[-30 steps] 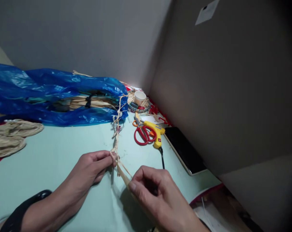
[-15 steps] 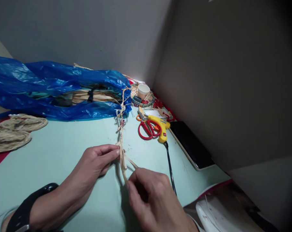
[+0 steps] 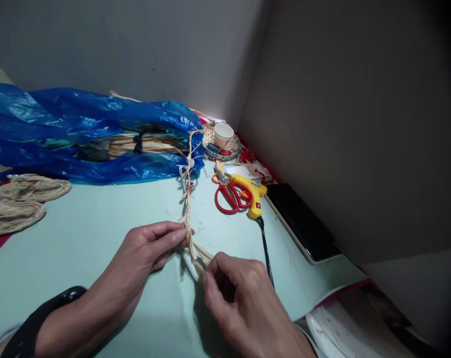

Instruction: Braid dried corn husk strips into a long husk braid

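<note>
A thin braid of pale dried husk strips stretches from the blue bag's right end toward me. My left hand pinches the braid at its lower part between thumb and fingers. Loose strips fan out below that grip. My right hand, closer to me and to the right, pinches the ends of the loose strips; its fingertips partly hide them. Short stray ends stick out along the braid's length.
A blue plastic bag holds a tied bundle of husks. Woven soles lie at left. Red-handled scissors, a yellow glue gun, a black-screened tablet and a small basket with a paper cup stand right.
My right hand has shifted slightly right and up, drawing the loose strips outward. The left hand keeps its pinch on the braid. The view has moved a little.
</note>
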{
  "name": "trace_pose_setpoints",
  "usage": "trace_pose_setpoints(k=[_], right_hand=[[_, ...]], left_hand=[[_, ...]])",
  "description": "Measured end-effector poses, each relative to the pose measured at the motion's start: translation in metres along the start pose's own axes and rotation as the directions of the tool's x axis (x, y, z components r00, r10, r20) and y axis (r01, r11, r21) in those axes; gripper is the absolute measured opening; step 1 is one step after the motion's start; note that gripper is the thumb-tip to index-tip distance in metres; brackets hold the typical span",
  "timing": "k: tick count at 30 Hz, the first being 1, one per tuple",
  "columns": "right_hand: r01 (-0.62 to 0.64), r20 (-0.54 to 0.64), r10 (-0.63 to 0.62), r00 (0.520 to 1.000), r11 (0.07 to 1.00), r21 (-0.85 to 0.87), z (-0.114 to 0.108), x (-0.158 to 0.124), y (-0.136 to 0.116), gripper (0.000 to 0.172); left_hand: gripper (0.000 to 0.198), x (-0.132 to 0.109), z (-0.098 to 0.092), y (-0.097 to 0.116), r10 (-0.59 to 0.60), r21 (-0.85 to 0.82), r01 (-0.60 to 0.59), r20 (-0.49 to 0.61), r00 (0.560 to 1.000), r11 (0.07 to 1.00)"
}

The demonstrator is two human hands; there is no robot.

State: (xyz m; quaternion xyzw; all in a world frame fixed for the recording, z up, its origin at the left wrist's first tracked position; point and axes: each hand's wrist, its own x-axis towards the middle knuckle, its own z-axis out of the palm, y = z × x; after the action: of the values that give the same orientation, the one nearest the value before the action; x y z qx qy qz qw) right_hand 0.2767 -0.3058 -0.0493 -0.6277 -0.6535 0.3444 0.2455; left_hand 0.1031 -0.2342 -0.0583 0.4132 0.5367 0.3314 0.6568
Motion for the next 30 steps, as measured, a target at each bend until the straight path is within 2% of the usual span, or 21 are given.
trace_pose_setpoints(k=[4, 7, 9, 10, 12, 14, 16, 18, 22, 26, 30], right_hand=[[0.086, 0.039, -0.084, 0.996, 0.995, -0.053, -0.010, -0.003, -0.001, 0.027], [0.208, -0.088, -0.211, 0.973, 0.977, -0.047, -0.023, 0.006, -0.002, 0.016], [0.232, -0.128, -0.230, 0.965, 0.973, 0.000, -0.028, 0.018, -0.004, 0.014], [0.226, -0.085, -0.222, 0.971, 0.973, 0.051, -0.029, 0.025, -0.005, 0.015], [0.161, 0.086, -0.184, 0.979, 0.961, 0.226, -0.028, 0.041, -0.006, 0.018], [0.032, 0.257, -0.161, 0.953, 0.895, 0.444, -0.024, 0.053, -0.006, 0.020], [-0.088, 0.335, -0.140, 0.932, 0.809, 0.582, -0.020, 0.061, -0.005, 0.019], [-0.146, 0.347, -0.109, 0.931, 0.763, 0.630, -0.017, 0.065, -0.004, 0.020], [-0.156, 0.336, -0.061, 0.940, 0.798, 0.582, -0.012, 0.067, -0.002, 0.023], [-0.060, 0.241, -0.058, 0.969, 0.887, 0.457, -0.004, 0.066, 0.002, 0.018], [0.002, 0.193, -0.082, 0.978, 0.924, 0.382, 0.001, 0.062, 0.003, 0.015]], left_hand=[[0.029, 0.002, 0.000, 0.002, 0.037, 0.021, -0.037, -0.003, 0.999, 0.999], [0.027, 0.001, 0.001, 0.005, 0.048, 0.011, -0.048, -0.010, 0.999, 0.999], [0.026, 0.000, 0.001, 0.006, 0.034, -0.001, -0.034, -0.016, 0.999, 0.999], [0.026, 0.000, 0.002, 0.006, 0.024, -0.007, -0.025, -0.016, 1.000, 1.000], [0.026, 0.001, 0.002, 0.007, 0.007, -0.017, -0.007, -0.011, 1.000, 1.000], [0.027, 0.001, 0.002, 0.007, -0.008, -0.030, 0.007, -0.008, 1.000, 1.000], [0.026, 0.002, 0.001, 0.008, -0.023, -0.049, 0.022, -0.014, 1.000, 0.999], [0.027, 0.002, 0.001, 0.009, -0.042, -0.062, 0.041, -0.015, 0.999, 0.997], [0.028, 0.003, 0.000, 0.007, -0.063, -0.033, 0.063, 0.002, 0.998, 0.997], [0.026, 0.003, -0.001, 0.002, -0.012, 0.095, 0.015, -0.036, 0.999, 0.995], [0.030, 0.003, -0.002, 0.000, 0.055, 0.183, -0.045, -0.050, 0.997, 0.982]])
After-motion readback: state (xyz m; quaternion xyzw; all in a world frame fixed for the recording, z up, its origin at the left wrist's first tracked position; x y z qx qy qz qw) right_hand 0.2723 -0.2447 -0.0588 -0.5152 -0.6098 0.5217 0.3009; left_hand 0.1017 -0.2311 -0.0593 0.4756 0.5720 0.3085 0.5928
